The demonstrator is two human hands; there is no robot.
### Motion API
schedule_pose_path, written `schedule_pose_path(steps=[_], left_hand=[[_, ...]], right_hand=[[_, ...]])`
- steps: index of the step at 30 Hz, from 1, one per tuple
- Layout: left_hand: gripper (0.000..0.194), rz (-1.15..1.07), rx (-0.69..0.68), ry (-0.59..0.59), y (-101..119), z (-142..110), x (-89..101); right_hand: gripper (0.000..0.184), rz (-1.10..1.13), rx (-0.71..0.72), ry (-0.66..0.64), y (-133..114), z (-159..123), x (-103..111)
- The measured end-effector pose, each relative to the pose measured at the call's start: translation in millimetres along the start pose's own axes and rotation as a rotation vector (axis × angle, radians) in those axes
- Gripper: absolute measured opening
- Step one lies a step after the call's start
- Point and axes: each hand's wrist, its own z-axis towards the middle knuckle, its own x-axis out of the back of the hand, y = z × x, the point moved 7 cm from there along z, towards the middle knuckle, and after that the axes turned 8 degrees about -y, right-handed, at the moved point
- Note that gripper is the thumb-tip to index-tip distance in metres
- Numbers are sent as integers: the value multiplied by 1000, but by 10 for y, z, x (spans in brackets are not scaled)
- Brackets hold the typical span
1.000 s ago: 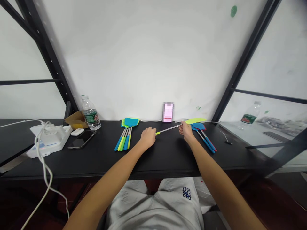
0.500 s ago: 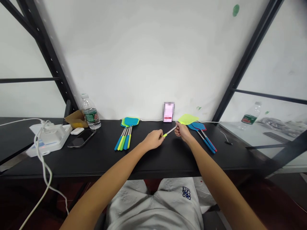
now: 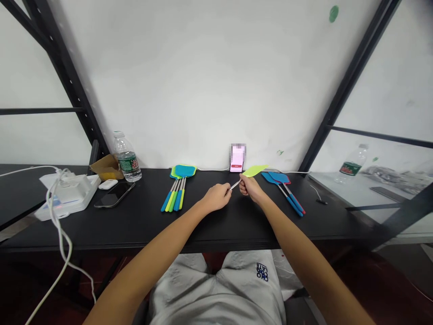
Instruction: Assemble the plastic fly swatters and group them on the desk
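Note:
Both of my hands are closed on one yellow-green fly swatter above the middle of the black table. My left hand wraps round its handle end, hiding the grip. Close to the flat head, my right hand pinches the metal shaft. The swatter's head points to the right, tilted so it looks narrow. Left of my hands lies a fanned bunch of several fly swatters in blue, green and yellow. To the right, blue and red fly swatters lie overlapping, handles toward me.
A lit phone stands against the wall. On the left are a water bottle, a cardboard box, a white case, a dark phone and a white power strip with cables. A small black plug lies at right.
My right hand has moved left, closer to my left hand, and the swatter's head has shifted left and tilted with it. Less of the shaft shows, and the yellow grip is now covered.

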Motion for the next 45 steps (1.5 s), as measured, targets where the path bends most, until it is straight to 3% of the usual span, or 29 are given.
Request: schedule_pose_path(steps=[7,14,20,31,36,38,41,45], left_hand=[[26,71,9,-55,4,24,-26],[27,64,5,-35,3,19,-14],[27,103,18,-29,0,-1,-28],[26,-4,-17,-29,-43,30,-53],[25,-84,27,47,-86,44,32],[24,-91,77,131,-142,32,121],[27,-100,170,289,-252,-12,299],[37,-83,285,452,-393,-79,533]], right_hand=[[48,21,2,39,-70,-29,0],[47,57,-2,32,-88,-24,22],[46,68,-17,200,-46,-22,150],[48,102,-49,14,67,30,4],[50,-70,-4,-9,10,53,-50],[50,-242,57,57,-65,52,29],[47,-564,177,265,-239,-6,294],[36,-934,116,573,-392,-145,741]])
